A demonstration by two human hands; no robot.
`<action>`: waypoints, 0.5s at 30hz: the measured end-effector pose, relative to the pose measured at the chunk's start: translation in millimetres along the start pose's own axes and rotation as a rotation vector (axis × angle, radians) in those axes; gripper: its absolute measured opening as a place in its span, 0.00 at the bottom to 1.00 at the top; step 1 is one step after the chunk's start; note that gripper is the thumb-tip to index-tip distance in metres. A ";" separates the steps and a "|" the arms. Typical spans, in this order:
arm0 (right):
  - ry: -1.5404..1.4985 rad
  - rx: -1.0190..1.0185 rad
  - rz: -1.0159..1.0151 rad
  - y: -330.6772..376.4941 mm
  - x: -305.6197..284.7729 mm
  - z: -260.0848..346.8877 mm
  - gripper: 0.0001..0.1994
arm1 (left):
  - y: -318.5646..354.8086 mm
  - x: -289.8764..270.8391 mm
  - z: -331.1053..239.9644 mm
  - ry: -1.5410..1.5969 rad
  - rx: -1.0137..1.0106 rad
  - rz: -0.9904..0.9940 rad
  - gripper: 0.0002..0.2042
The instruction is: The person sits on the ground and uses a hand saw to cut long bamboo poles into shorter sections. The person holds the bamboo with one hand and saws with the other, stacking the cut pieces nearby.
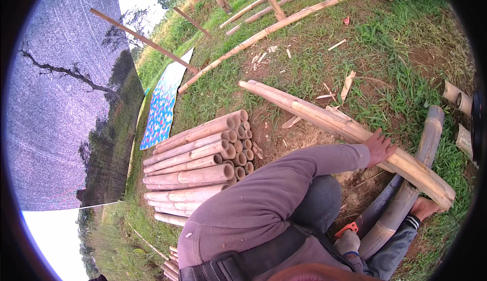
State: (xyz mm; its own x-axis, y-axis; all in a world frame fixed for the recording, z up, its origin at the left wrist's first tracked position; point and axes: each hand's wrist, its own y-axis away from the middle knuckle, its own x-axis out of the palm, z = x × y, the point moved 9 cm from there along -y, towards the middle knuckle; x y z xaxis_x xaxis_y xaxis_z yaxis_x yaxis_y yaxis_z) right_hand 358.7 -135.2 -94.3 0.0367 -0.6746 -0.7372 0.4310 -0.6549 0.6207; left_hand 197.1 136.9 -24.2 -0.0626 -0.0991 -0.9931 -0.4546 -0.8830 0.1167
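Note:
My left hand (380, 148), in a mauve-grey sleeve, curls over a long pale bamboo pole (329, 119) with its fingers pressed on it. A second length lies along the pole. Its near-right end rests across grey bamboo pieces (429, 134) on the ground. Lower down, my gloved right hand (347, 243) is closed around an orange handle (346, 229); the rest of that tool cannot be made out. Beside the pole's right end is another person's hand (425, 207), with a dark sleeve and striped cuff, partly hidden under the bamboo.
A stack of cut bamboo (190, 151) stands left of my arm. Beyond it lie a blue patterned sheet (161, 111) and a long bamboo rail (274, 29). Cut tubes (456, 98) sit at the right edge. Splinters (348, 85) litter the grass. Grey netting (66, 103) hangs at left.

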 end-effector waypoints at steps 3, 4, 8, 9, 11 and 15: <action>-0.122 -0.063 -0.093 2.7 -7.1 2.2 0.23 | 4.2 -11.0 -3.0 -0.013 0.010 0.018 0.38; -0.199 -0.118 -0.141 8.1 -17.8 7.8 0.23 | 4.0 -9.7 -2.9 -0.019 0.008 -0.001 0.38; -0.441 -0.203 -0.112 5.2 -24.3 20.6 0.23 | -0.3 7.1 -0.4 -0.039 0.000 -0.064 0.37; -0.538 -0.232 -0.077 0.7 -14.9 18.7 0.23 | -0.6 8.5 0.1 -0.045 -0.002 -0.078 0.37; -0.862 -0.355 0.011 -20.4 23.0 1.0 0.22 | -0.2 5.4 -0.3 -0.040 0.006 -0.074 0.37; -1.057 -0.340 0.085 -16.6 18.3 6.6 0.21 | 1.4 1.3 -1.1 -0.037 0.008 -0.062 0.38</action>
State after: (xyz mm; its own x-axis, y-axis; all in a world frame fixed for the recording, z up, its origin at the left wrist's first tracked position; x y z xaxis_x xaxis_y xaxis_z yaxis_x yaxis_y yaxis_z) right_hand 346.3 -138.9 -116.3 -0.6386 -0.7695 0.0030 0.6944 -0.5745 0.4334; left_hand 197.4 135.1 -25.3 -0.0669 -0.0276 -0.9974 -0.4660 -0.8830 0.0557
